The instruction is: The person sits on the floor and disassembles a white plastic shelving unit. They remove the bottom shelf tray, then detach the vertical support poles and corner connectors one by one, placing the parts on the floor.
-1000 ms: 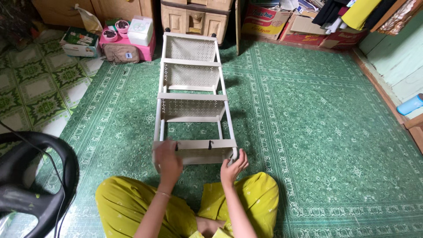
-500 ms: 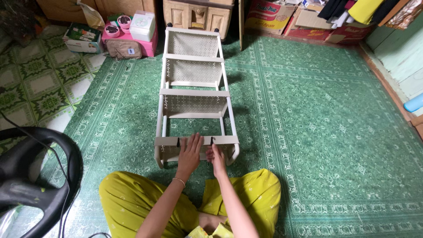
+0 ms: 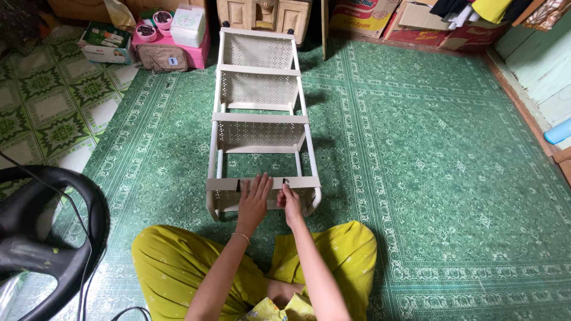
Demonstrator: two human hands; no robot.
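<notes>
A cream plastic shelf rack with perforated tiers lies on its back on the green carpet, stretching away from both hands. The left hand rests flat and spread on the nearest tier's front rail, and just to its right the right hand pinches a small dark hook on that rail. The rack looks light, fairly stiff and smooth, best gripped by its side posts or rails.

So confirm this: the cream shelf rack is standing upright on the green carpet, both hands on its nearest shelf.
Not upright: the head view shows the shelf rack lying flat on the green carpet. The left hand and right hand are on its nearest shelf.
</notes>
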